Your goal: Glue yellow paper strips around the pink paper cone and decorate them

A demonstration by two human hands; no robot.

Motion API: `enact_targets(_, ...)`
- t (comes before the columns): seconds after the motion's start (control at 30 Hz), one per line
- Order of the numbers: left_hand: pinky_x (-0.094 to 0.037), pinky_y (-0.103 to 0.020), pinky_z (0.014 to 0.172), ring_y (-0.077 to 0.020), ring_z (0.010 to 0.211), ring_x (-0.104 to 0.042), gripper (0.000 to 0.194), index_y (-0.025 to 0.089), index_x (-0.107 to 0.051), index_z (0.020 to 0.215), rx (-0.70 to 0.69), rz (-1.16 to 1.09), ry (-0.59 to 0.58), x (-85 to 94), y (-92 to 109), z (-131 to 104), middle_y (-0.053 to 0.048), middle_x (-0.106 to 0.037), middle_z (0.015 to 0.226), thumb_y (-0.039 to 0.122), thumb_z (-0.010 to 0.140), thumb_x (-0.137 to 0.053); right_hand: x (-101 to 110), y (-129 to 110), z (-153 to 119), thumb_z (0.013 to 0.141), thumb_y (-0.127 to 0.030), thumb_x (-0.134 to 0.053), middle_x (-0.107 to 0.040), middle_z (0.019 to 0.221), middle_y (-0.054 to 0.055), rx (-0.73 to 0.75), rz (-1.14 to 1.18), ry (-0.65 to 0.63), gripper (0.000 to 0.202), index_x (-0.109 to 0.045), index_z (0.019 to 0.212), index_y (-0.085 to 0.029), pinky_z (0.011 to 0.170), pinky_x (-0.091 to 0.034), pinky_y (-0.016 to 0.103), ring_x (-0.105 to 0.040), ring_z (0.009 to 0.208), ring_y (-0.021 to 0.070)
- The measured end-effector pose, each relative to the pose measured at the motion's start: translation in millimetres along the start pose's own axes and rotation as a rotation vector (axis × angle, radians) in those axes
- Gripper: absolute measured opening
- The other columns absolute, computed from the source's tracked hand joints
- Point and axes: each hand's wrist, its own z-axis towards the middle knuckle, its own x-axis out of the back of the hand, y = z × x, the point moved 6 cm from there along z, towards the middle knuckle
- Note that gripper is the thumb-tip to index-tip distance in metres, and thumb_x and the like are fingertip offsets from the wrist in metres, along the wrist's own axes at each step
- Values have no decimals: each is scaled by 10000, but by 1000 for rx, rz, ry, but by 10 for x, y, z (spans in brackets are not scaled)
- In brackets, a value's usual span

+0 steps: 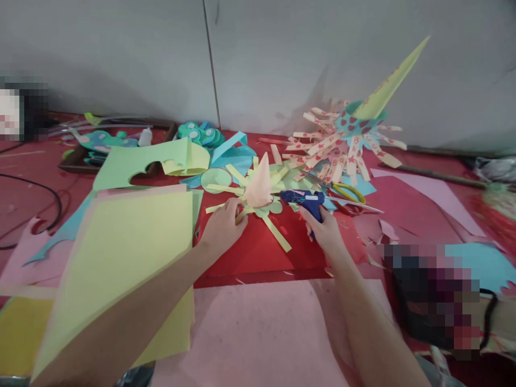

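My right hand (324, 228) is wrapped round the handle of a blue glue gun (302, 197). The gun's nozzle points left, at the lower side of a pale pink paper cone (259, 185). The cone stands upright, with yellow paper strips (276, 234) and pale green rounded pieces (274, 207) spread about its base. At the near left of the cone, my left hand (226, 221) is closed, its fingers pinching one of the yellow strips. Under the cone lies a red sheet (258, 252).
Yellow paper sheets (133, 252) are stacked at left, beside cut green paper (124, 164). Yellow-handled scissors (349, 191) lie right of the gun. Behind stands a finished-looking paper piece with a tall yellow cone (395, 83). A pink sheet (258, 328) lies in front.
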Motion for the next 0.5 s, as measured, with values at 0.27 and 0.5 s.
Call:
enact_targets(0.27, -399, -266, 554, -189, 701, -603, 163, 208, -453, 981, 63, -49, 55, 25, -38, -3, -17, -580, 796, 258, 828, -482, 54, -72, -78, 732, -667, -508, -520, 467, -33, 56, -293, 51, 467, -521, 687, -202, 437, -387, 236, -512, 401, 130)
enact_targets(0.5, -374, -248, 543, -187, 706, -600, 119, 211, -448, 953, 48, -125, 72, 41, -40, -10, -16, -586, 779, 279, 856, -443, 33, -18, -49, 739, -684, -483, -543, 480, -28, 49, -279, 25, 487, -536, 695, -202, 475, -413, 244, -522, 414, 132)
